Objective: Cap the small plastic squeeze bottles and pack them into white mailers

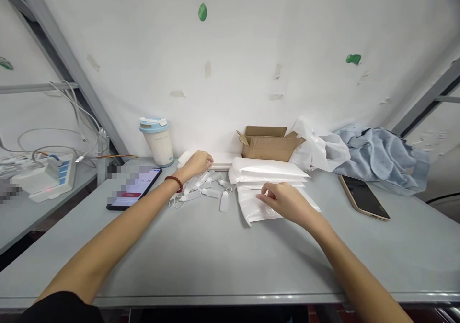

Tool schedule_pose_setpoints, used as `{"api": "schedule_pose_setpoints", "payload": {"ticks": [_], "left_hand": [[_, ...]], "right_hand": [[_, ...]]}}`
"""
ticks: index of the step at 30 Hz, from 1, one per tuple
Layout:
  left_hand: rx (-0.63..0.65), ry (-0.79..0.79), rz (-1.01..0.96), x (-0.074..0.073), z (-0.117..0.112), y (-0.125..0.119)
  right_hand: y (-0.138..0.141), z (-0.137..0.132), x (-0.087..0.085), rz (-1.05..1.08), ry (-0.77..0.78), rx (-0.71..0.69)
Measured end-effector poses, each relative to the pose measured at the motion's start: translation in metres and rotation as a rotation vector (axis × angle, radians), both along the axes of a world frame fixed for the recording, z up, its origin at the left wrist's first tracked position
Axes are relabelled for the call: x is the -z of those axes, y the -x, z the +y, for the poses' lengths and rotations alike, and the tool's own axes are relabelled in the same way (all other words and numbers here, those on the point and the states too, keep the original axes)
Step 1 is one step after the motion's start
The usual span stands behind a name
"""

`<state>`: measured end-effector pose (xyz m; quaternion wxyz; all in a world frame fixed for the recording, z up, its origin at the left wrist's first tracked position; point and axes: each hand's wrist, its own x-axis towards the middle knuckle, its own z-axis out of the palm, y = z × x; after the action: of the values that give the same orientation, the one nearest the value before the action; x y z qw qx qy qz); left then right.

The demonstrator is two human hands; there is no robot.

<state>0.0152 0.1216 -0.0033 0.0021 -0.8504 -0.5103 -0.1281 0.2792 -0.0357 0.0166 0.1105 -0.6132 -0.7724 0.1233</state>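
Note:
My left hand (197,164), with a dark red bead bracelet (175,183) at its wrist, reaches to a flat white stack (225,159) near the wall. Its fingers are closed together at the stack, and what they grip is hidden. Just in front of it lies a loose pile of small white tags with loops (201,189); one tag (224,201) sits apart on the right. My right hand (283,201) is loosely curled over white plastic mailer bags (266,169), thumb and fingers slightly apart, with nothing visible between them. The bags lie overlapping.
An open cardboard box (269,145) stands behind the bags, beside a white plastic bag (319,150) and a blue cloth (384,155). One phone (364,197) lies right, another phone (134,189) left by a lidded cup (158,143). A power strip (57,179) with cables is far left.

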Motion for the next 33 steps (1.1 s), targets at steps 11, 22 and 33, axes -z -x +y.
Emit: {"api": "schedule_pose_setpoints", "payload": {"ticks": [11, 22, 33], "left_hand": [[-0.08, -0.204, 0.048, -0.014, -0.01, 0.012], [-0.13, -0.519, -0.152, -0.021, -0.053, 0.021], [0.533, -0.858, -0.195, 0.012, -0.122, 0.004]], "right_hand": [[0.004, 0.003, 0.005, 0.076, -0.207, 0.028], [0.005, 0.005, 0.016, 0.135, -0.552, 0.016], [0.011, -0.011, 0.001, 0.015, -0.738, -0.327]]}}
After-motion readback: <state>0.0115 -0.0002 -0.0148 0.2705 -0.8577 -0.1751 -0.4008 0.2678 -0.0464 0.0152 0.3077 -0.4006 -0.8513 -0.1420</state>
